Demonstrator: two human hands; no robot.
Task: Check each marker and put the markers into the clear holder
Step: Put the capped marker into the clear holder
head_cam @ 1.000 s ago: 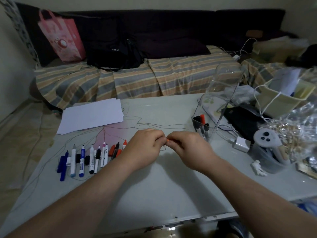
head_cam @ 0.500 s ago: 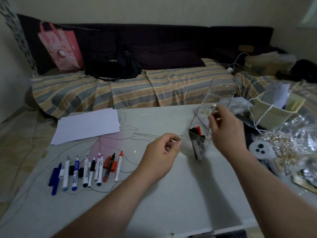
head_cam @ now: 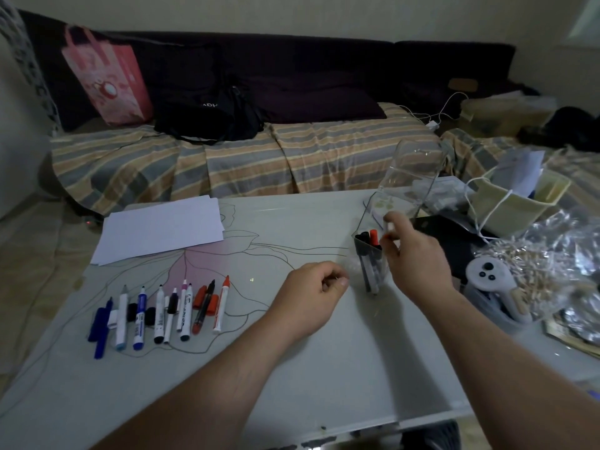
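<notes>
A tall clear holder (head_cam: 406, 177) stands at the table's right side, with several capped markers (head_cam: 368, 241), black and red, in its bottom. My right hand (head_cam: 414, 258) hovers at the holder's near side and pinches a white marker (head_cam: 387, 226) upright between thumb and fingertips, just above the markers inside. My left hand (head_cam: 313, 292) rests on the table left of the holder, fingers loosely curled, holding nothing I can see. A row of several uncapped markers and loose caps (head_cam: 162, 308) lies at the table's left.
A stack of white paper (head_cam: 162, 228) lies at the back left of the white table (head_cam: 324, 368). To the right are a black pouch (head_cam: 454, 245), a white controller (head_cam: 487, 274), a crinkly plastic bag (head_cam: 558, 271) and a paper bag (head_cam: 513, 206). A striped sofa (head_cam: 243, 160) runs behind.
My hands were together at the table's middle on a marker. The right hand has since carried that marker to the clear holder, while the left hand stayed behind on the table.
</notes>
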